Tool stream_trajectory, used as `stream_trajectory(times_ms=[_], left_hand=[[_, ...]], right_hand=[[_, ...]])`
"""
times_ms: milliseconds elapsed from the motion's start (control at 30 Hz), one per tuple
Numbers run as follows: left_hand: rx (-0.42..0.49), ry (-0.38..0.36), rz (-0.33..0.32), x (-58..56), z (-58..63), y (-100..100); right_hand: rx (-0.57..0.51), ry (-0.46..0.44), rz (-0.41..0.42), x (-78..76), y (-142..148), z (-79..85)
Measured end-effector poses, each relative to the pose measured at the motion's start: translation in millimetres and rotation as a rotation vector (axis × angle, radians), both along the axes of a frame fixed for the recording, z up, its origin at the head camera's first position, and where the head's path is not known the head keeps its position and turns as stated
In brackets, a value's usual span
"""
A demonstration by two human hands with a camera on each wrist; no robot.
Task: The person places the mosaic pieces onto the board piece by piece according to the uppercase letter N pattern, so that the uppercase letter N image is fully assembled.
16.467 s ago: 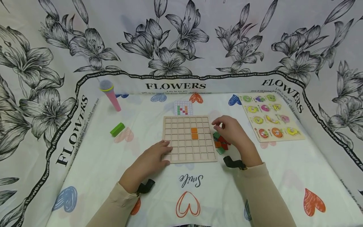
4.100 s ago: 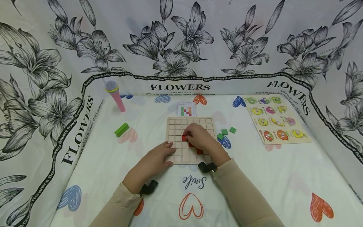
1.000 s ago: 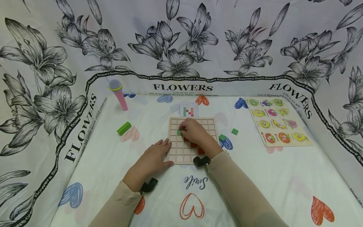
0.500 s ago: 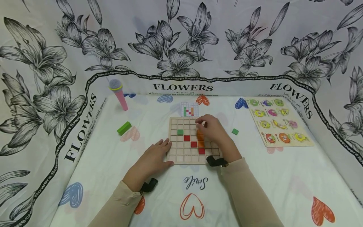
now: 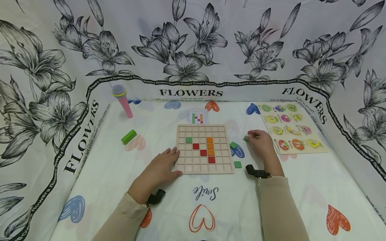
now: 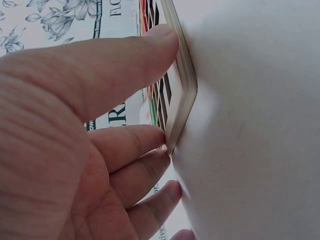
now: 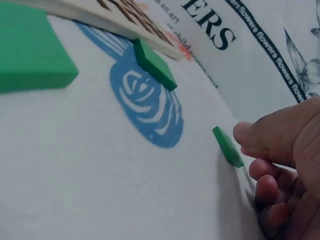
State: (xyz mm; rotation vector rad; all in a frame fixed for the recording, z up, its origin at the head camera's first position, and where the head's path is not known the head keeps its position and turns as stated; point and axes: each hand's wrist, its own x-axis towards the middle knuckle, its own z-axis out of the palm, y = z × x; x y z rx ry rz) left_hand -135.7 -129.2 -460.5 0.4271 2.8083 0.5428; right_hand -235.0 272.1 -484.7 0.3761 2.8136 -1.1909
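My right hand (image 5: 260, 144) is to the right of the wooden grid board (image 5: 184, 166), its thumb and forefinger at the edge of a small green square tile (image 5: 245, 138), in a pinch. In the right wrist view the thumb tip comes right up to this green tile (image 7: 227, 146), and the other fingers curl below. My left hand (image 5: 158, 170) lies with fingers spread, its fingertips on the board's left edge. In the board's cells lie three orange tiles (image 5: 210, 146) in a column, three red tiles (image 5: 203, 152) along a diagonal and one green tile (image 5: 188, 140).
Two loose green tiles (image 5: 233, 145) lie beside the board's right edge. Behind the board is a pattern card (image 5: 198, 115) with coloured squares. A green block (image 5: 129, 137) and a pink toy microphone (image 5: 123, 100) are on the left; a fruit picture board (image 5: 291, 127) is at the right.
Over the earlier frames the board gains an orange tile, three red tiles and a green one. In the last half second my right hand moves from the board rightward to a loose green tile.
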Motion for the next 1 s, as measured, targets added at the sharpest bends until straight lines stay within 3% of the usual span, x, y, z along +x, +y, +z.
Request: stream_trajectory(times_ms=[467,733,867,933,1000], left_hand=[[-0.003,0.003,-0.006,-1.0,-0.3,-0.6],[-0.009,-0.004,-0.002,-0.8,-2.2,-0.8],[-0.008,-0.002,-0.007,-0.4,-1.8,-1.2],[-0.003,0.002,-0.012,0.1,-0.4,-1.3],[0.003,0.001,-0.014,0.3,0.9,-1.5]], right_hand=[[0.096,0.052,0.1,3.1,0.2,-6.6],[-0.006,0.092,-0.044,1.6,2.0,-12.0],[-0.069,0.148,-0.113,2.2,-9.3,-2.1],[-0.103,0.181,-0.093,3.2,-25.0,7.6],[-0.124,0.205,-0.015,4.5,-48.6,19.2]])
